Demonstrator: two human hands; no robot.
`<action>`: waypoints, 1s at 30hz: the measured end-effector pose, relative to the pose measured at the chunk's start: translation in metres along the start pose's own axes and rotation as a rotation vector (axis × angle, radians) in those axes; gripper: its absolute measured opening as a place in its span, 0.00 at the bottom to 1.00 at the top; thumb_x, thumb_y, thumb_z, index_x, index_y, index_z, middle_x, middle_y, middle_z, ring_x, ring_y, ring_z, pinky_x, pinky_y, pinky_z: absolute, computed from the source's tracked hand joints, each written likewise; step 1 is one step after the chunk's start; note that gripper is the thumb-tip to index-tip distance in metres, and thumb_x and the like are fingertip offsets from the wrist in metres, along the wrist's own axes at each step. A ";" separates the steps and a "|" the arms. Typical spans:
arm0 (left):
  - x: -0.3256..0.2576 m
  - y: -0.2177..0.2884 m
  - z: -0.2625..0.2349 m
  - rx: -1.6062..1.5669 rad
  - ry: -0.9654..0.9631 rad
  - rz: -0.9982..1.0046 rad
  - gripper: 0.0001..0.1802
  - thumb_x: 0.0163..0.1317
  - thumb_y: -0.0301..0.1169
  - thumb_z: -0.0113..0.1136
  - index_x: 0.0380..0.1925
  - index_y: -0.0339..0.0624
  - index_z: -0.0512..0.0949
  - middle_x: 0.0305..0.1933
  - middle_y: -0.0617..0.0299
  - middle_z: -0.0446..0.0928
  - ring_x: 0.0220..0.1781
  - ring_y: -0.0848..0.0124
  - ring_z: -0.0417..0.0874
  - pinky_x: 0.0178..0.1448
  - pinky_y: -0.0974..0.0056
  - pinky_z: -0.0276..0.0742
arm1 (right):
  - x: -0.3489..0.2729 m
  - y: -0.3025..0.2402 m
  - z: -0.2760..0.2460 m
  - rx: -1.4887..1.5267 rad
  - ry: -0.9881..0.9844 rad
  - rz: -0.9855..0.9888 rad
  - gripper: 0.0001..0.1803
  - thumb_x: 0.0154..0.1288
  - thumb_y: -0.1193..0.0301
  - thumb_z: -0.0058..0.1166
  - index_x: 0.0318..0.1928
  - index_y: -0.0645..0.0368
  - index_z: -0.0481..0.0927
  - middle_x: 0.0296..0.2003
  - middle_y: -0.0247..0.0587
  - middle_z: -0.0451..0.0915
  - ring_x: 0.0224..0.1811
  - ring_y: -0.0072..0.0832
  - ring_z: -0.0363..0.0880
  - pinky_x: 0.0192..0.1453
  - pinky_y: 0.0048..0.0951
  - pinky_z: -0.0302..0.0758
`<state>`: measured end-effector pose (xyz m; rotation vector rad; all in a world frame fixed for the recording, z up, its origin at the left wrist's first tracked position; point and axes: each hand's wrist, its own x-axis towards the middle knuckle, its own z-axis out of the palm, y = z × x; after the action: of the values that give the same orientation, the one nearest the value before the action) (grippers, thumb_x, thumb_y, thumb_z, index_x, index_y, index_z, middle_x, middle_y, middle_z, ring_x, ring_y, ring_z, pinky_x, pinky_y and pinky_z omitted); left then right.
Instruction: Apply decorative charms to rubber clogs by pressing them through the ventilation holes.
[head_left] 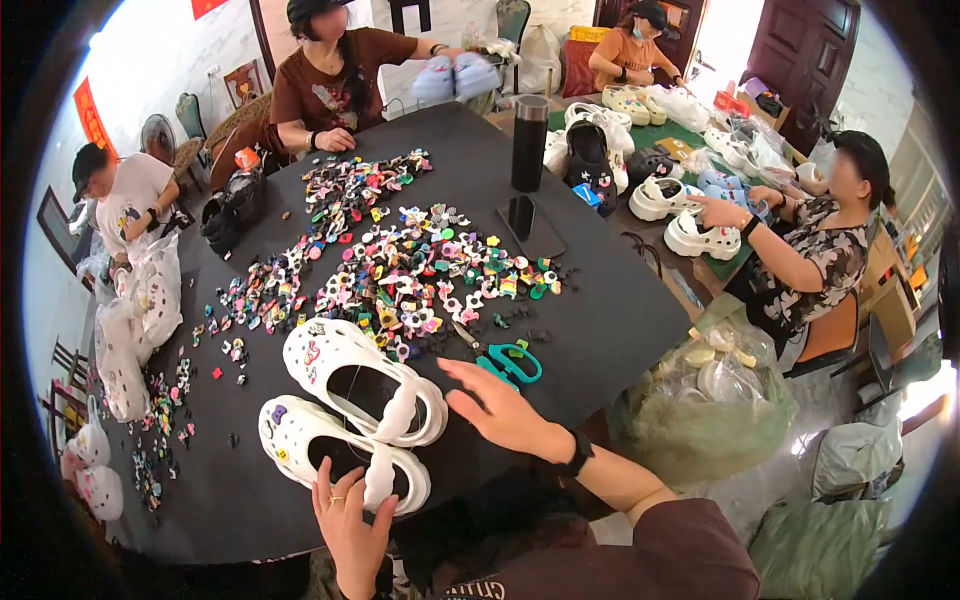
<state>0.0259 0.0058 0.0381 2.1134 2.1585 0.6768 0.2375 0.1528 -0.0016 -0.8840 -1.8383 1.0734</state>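
Two white clogs with heel straps lie side by side on the dark table, toes to the left. Small decorative charms sit on the toes of both the near clog (285,450) and the far clog (325,350). My left hand (352,525) rests against the side of the near clog, its fingers spread at the rim of the opening and its thumb apart. Just right of the far clog's heel, my right hand (505,415) hovers open, fingers stretched and nothing in them. Teal-handled scissors (515,367) lie just beyond the right hand.
Loose colourful shoe charms (400,265) cover the middle of the dark table (600,300). A black tumbler (529,145) and phone (532,230) stand beyond. Bagged clogs (125,345) line the left edge. Co-workers sit around; one holds blue clogs (455,77). A plastic sack (710,400) is at right.
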 end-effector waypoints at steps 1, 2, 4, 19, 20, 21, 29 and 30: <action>-0.001 -0.002 0.000 0.000 -0.025 -0.001 0.21 0.47 0.36 0.67 0.39 0.36 0.75 0.47 0.55 0.74 0.64 0.48 0.63 0.66 0.42 0.53 | 0.008 0.004 0.010 0.061 -0.046 -0.049 0.27 0.70 0.59 0.42 0.61 0.67 0.63 0.59 0.56 0.66 0.61 0.45 0.65 0.64 0.36 0.60; -0.002 -0.005 0.000 -0.014 -0.049 0.011 0.19 0.48 0.35 0.66 0.38 0.36 0.75 0.45 0.55 0.74 0.64 0.49 0.63 0.66 0.40 0.52 | 0.013 0.006 0.016 0.016 -0.114 -0.056 0.29 0.71 0.57 0.39 0.61 0.68 0.62 0.60 0.57 0.65 0.62 0.44 0.64 0.66 0.37 0.58; -0.005 -0.014 -0.004 -0.087 -0.127 0.009 0.15 0.49 0.31 0.64 0.36 0.38 0.75 0.40 0.58 0.75 0.61 0.53 0.67 0.67 0.38 0.49 | 0.021 0.006 0.026 -0.173 -0.191 -0.055 0.30 0.72 0.54 0.33 0.60 0.68 0.64 0.60 0.57 0.65 0.62 0.45 0.62 0.65 0.39 0.56; -0.006 -0.062 -0.070 -0.023 0.420 -0.245 0.16 0.54 0.17 0.54 0.44 0.36 0.75 0.47 0.50 0.77 0.51 0.54 0.76 0.54 0.57 0.71 | -0.044 -0.042 0.059 0.010 -0.454 0.212 0.15 0.68 0.69 0.46 0.51 0.61 0.74 0.39 0.41 0.79 0.38 0.29 0.79 0.44 0.24 0.75; -0.004 -0.049 -0.060 -0.056 0.410 -0.244 0.15 0.55 0.19 0.55 0.44 0.37 0.75 0.46 0.49 0.77 0.49 0.53 0.77 0.52 0.57 0.71 | -0.041 -0.040 0.058 0.123 -0.416 0.361 0.15 0.69 0.69 0.44 0.51 0.63 0.73 0.38 0.41 0.81 0.38 0.25 0.79 0.42 0.24 0.75; -0.001 -0.037 -0.052 -0.141 0.426 -0.258 0.13 0.55 0.20 0.56 0.42 0.36 0.75 0.42 0.49 0.77 0.46 0.53 0.77 0.50 0.58 0.71 | -0.040 -0.038 0.055 0.276 -0.403 0.514 0.17 0.70 0.68 0.42 0.55 0.65 0.70 0.41 0.42 0.80 0.39 0.25 0.79 0.41 0.25 0.75; 0.001 -0.010 -0.027 -0.308 0.547 -0.440 0.10 0.57 0.24 0.58 0.38 0.34 0.73 0.32 0.55 0.70 0.35 0.61 0.72 0.43 0.61 0.69 | -0.048 -0.022 0.058 0.458 -0.479 0.574 0.30 0.71 0.64 0.41 0.66 0.68 0.51 0.54 0.50 0.72 0.44 0.30 0.79 0.44 0.26 0.76; -0.001 -0.015 -0.030 -0.152 0.584 -0.449 0.10 0.58 0.26 0.58 0.40 0.36 0.73 0.35 0.56 0.71 0.37 0.64 0.72 0.42 0.64 0.68 | -0.049 -0.020 0.058 0.502 -0.448 0.574 0.30 0.71 0.64 0.41 0.66 0.68 0.50 0.54 0.52 0.72 0.44 0.30 0.79 0.44 0.26 0.76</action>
<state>0.0018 -0.0032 0.0592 1.3832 2.6088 1.4722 0.2031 0.0834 -0.0160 -0.9296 -1.5468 2.1251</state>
